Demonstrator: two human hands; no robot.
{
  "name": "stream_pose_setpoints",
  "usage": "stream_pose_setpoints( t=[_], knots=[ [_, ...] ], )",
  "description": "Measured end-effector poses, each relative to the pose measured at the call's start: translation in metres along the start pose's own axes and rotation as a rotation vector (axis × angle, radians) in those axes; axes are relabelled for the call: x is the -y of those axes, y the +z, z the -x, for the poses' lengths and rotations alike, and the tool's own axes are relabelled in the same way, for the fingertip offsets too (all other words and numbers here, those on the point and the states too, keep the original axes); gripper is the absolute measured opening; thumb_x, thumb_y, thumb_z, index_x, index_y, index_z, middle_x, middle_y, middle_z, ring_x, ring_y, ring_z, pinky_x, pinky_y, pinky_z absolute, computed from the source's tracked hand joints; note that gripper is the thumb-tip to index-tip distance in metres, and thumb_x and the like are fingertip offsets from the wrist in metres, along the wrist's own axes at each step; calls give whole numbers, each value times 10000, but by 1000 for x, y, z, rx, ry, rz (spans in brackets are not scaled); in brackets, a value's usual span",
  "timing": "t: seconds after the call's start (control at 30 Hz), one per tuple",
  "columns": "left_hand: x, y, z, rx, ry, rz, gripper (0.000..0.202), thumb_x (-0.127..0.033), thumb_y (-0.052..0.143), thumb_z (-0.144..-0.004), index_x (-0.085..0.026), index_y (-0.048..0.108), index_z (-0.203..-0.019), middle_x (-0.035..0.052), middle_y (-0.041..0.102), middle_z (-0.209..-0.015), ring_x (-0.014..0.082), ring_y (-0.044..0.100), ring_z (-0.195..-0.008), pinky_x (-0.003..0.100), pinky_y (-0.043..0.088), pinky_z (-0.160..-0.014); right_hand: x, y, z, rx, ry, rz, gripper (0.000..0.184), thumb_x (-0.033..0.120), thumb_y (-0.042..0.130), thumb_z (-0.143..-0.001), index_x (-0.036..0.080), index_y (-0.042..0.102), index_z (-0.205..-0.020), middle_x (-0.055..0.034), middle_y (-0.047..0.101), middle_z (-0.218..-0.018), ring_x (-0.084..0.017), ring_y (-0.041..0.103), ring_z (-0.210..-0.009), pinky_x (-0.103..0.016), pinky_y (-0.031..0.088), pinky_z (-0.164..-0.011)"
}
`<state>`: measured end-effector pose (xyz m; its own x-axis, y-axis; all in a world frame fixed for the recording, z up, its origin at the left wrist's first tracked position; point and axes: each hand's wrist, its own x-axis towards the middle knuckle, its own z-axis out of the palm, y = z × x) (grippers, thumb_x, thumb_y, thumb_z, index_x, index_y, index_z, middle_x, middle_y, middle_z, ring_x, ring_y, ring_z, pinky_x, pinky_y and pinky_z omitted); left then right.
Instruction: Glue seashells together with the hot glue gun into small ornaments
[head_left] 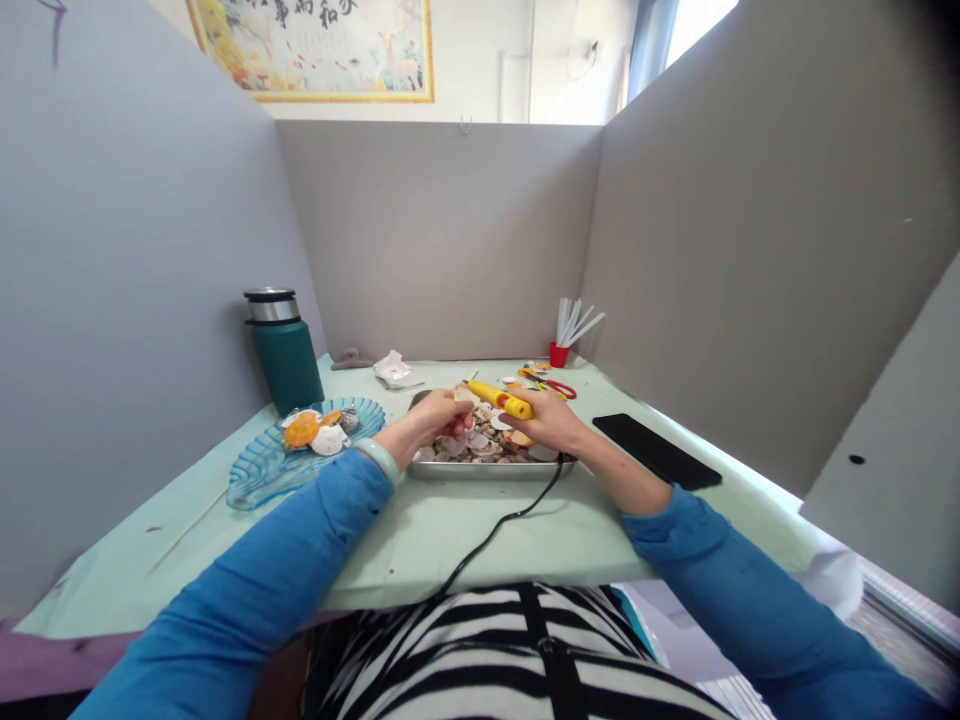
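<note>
My right hand (546, 420) is closed round a yellow glue gun (501, 399), whose tip points left toward my left hand. Its black cord (501, 522) trails off the table's front edge. My left hand (435, 414) is pinched on a small pale shell (465, 394) held just at the gun's tip. Both hands hover over a metal tray (480, 468) filled with several shells. A pale green bangle (381, 460) circles my left wrist.
A blue glass dish (262, 475) with shells lies at the left, a green flask (283, 350) behind it. A black phone (657, 450) lies at the right. Red scissors (555, 385), a red cup of white sticks (561, 350) and crumpled paper (396, 370) sit at the back. Grey partitions surround the table.
</note>
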<state>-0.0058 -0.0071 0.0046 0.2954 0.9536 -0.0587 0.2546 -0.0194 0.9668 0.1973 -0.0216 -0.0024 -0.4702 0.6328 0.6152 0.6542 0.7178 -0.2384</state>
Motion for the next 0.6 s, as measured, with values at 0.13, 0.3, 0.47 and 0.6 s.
stream_pose_setpoints(
  t=[0.13, 0.3, 0.47, 0.6],
  knots=[
    [0, 0, -1, -56, 11, 29, 163, -223, 567, -748, -120, 492, -645, -4, 533, -511, 49, 413, -345, 189, 344, -392, 0, 0, 0, 9, 13, -1, 233, 404, 513, -760, 187, 594, -783, 3, 565, -646, -113, 475, -585, -206, 281, -549],
    [6, -3, -7, -98, 31, 29, 124, -200, 578, -721, -125, 500, -659, -12, 526, -518, 45, 411, -355, 183, 332, -397, -1, 1, 0, -1, 44, 14, 197, 376, 534, -745, 186, 582, -763, 4, 559, -649, -113, 469, -593, -203, 276, -547],
    [7, -4, -9, -101, 23, 27, 139, -172, 538, -704, -147, 448, -602, -33, 462, -461, 42, 344, -324, 189, 283, -370, -2, 1, 0, -6, 42, 13, 197, 377, 535, -744, 186, 580, -764, 9, 554, -651, -112, 467, -601, -200, 271, -546],
    [6, -4, -7, -100, 35, 11, 191, -163, 521, -682, -161, 393, -541, -47, 393, -413, 37, 286, -310, 190, 235, -351, -1, 1, 0, 2, 17, 5, 215, 384, 520, -758, 183, 591, -786, 6, 563, -651, -111, 468, -595, -201, 273, -550]
  ],
)
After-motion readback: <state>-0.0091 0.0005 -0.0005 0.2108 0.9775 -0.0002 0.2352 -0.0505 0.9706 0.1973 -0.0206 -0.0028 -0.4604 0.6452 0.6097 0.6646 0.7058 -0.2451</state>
